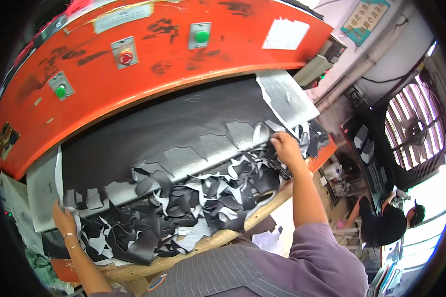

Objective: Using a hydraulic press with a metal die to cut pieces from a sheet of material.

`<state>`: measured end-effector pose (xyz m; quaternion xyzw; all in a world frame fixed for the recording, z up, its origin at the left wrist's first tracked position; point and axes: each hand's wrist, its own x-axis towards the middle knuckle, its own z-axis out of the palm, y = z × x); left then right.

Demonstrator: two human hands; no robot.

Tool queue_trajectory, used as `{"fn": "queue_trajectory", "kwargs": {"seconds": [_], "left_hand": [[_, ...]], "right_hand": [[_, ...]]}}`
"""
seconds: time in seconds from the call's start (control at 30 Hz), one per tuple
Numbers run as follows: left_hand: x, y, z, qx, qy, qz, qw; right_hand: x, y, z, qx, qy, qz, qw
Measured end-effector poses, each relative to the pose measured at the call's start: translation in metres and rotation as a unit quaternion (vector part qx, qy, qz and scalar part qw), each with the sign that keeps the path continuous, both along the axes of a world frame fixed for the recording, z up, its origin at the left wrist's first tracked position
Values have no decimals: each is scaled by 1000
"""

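Note:
A wide black sheet with a pale underside [173, 119], like synthetic leather, lies across a whitish cutting board [288, 99]. Its near edge is ragged with cut-out notches, some curling up. At the sheet's near left corner my left hand [63, 219] is closed on the edge. My right hand [286, 147] pinches the near edge close to the right corner; the fingertips are partly hidden. Between my arms a heap of black and white scraps [183, 198] fills the trough in front of the board.
Above the sheet stands an orange press [158, 64] with a red button [126, 57] and green buttons [201, 36]. A wooden pole [223, 237] borders the scraps on my side. To the right are another person [384, 225] and a large fan [415, 129].

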<state>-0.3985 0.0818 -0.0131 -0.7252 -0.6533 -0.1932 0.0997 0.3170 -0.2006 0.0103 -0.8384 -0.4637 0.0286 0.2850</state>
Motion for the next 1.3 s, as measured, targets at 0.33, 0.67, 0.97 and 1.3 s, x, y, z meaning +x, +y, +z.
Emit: {"fn": "queue_trajectory", "kwargs": {"seconds": [0.33, 0.67, 0.97, 1.3], "left_hand": [[226, -162, 23, -300, 70, -66, 949], [103, -233, 128, -544, -94, -220, 804], [42, -39, 84, -228, -192, -208, 932], [-13, 35, -30, -92, -183, -211, 956]], "right_hand": [[47, -113, 9, -220, -21, -20, 975], [84, -152, -1, -106, -179, 100, 973], [-112, -48, 60, 13, 34, 97, 995], [-478, 291, 5, -57, 80, 253, 962]]}}
